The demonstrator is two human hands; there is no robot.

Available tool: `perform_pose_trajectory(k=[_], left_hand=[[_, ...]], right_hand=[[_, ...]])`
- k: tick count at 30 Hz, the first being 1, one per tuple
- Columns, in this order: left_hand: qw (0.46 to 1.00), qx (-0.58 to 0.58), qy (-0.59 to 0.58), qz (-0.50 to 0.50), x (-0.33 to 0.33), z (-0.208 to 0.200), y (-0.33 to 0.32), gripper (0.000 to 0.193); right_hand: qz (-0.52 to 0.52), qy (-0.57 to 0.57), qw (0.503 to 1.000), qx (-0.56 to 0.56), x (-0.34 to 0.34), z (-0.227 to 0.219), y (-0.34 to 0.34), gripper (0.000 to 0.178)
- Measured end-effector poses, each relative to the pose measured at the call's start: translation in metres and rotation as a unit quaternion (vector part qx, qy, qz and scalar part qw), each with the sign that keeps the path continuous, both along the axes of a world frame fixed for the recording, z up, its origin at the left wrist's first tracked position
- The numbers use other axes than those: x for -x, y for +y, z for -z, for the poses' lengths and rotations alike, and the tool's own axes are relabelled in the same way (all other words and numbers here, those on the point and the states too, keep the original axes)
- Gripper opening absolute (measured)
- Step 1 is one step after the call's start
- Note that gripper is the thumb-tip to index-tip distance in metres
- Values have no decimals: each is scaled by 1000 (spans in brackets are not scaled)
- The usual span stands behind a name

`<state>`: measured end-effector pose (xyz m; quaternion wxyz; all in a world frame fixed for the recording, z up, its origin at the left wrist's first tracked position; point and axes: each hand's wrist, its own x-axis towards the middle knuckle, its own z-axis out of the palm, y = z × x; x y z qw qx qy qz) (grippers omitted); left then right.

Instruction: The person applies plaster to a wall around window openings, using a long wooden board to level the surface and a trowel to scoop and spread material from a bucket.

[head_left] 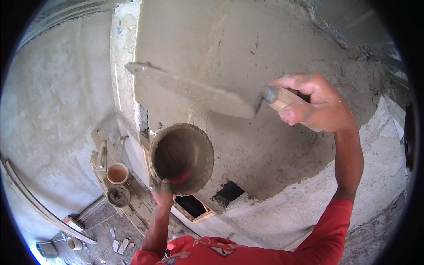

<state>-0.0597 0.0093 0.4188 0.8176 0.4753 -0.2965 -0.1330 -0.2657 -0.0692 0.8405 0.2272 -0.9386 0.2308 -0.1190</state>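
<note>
My right hand (313,104) grips the wooden handle of a trowel (194,92), its long blade pointing left across the wall and smeared with grey mortar. Behind the blade spreads a wall of wet grey plaster (247,39); whether the blade touches it I cannot tell. Below and left of the trowel, my left hand (162,192) holds a mortar-caked bucket (182,159) by its near rim. The bucket is tilted with its mouth toward me, and a reddish patch of its inside shows through the coating. Most of the left fingers are hidden by the bucket.
On a plank platform (132,212) at lower left stand a pail with orange-brown contents (117,173), a pail of mortar (119,196) and a plastering float (103,153). A wood-framed opening (194,207) and a dark square hole (229,193) lie low in the wall. Rubble litters the ground.
</note>
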Motion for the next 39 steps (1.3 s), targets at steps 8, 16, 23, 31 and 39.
perform_pose_trajectory(k=[8, 16, 23, 31, 39], left_hand=[[999, 12, 46, 2, 11, 27, 11, 56], [968, -71, 241, 22, -7, 77, 18, 62], [918, -341, 106, 171, 29, 243, 9, 51], [802, -226, 553, 31, 38, 321, 32, 46], [817, -569, -62, 70, 22, 524, 60, 57]], right_hand=[[367, -132, 906, 163, 97, -41, -129, 42], [282, -65, 956, 50, 72, 41, -92, 41], [39, 303, 951, -51, -24, 281, -78, 54], [-78, 305, 944, -101, -115, 482, -55, 50], [24, 342, 903, -260, 14, 612, -63, 48]])
